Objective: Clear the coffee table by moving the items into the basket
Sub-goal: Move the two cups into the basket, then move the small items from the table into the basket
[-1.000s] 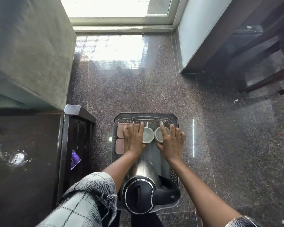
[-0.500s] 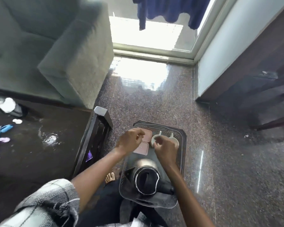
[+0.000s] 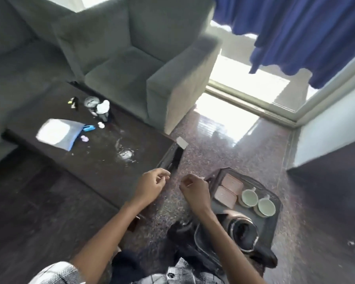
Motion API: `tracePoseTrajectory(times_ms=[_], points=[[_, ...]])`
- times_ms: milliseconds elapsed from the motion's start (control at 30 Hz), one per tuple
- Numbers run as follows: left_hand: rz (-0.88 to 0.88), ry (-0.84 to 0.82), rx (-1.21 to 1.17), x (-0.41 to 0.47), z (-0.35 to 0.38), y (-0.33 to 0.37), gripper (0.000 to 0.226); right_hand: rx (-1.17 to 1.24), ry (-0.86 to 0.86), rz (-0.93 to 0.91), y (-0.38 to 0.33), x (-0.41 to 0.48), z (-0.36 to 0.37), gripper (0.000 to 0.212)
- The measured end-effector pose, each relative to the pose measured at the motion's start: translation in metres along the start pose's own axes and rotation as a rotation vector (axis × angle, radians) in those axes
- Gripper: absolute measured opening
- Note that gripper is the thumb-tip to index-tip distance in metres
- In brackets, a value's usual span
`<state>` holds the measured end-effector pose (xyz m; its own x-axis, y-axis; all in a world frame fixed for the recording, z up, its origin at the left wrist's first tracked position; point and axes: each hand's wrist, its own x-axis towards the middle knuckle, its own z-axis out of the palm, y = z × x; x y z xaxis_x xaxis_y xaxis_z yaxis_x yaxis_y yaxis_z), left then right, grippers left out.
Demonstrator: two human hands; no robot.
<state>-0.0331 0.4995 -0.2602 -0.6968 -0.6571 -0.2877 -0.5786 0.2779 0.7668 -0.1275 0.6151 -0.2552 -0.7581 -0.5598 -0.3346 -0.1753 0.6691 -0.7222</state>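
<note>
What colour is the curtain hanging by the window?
Deep blue. The curtain shows best in the head view, at upper right.

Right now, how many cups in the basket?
2. One cup beside the pink coasters, second cup next to it, by the basket wall. Kettle may hide more.

grey armchair (image 3: pixel 123 70), blue curtain (image 3: pixel 295 27) (by window), speckled floor (image 3: pixel 244 160)

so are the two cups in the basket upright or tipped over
Upright: the farther cup and nearer cup both show round open mouths facing up, standing in the basket.
</note>
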Motion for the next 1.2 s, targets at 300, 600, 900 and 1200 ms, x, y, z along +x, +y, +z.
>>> tracePoseTrajectory(times_ms=[300, 600, 900, 1200], points=[[-0.068, 0.093, -0.188, -0.043, -0.138, -0.128, 0.026, 0.030, -0.093, -0.072, -0.111, -0.044, 0.161, 0.011], [-0.119, 0.254, -0.380, -0.064, -0.249, -0.207, 0.035, -0.035, -0.246, -0.196, -0.210, -0.048, 0.253, 0.014], [-0.151, 0.261, -0.420, -0.021, -0.334, -0.252, 0.037, -0.010, -0.260, -0.157, -0.265, 0.023, 0.313, 0.021], [-0.141, 0.182, -0.279, 0.103, -0.439, -0.287, 0.028, 0.014, -0.248, -0.009, -0.334, 0.139, 0.391, 0.018]])
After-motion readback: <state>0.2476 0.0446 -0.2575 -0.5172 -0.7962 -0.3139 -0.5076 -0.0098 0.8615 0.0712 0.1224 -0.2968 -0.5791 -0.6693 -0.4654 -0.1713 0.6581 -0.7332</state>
